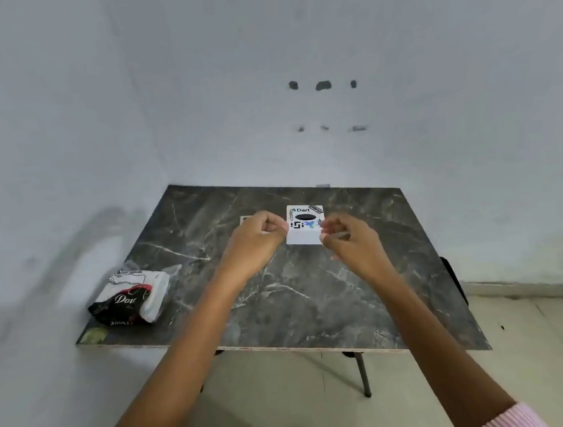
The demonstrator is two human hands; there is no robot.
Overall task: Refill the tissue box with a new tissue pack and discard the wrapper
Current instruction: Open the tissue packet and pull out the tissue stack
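Holding the white tissue box, left hand and right hand pinch its sides; lift slowly, keeping it level.

A dark grey, marble-patterned square tabletop with white veins and a pale plywood edge stands in a corner on thin black metal legs. Behind and to the left rise plain pale grey plaster walls; the back one bears a row of three dark chipped holes, with three fainter scuff marks just below them. Beneath lies a beige tiled floor.
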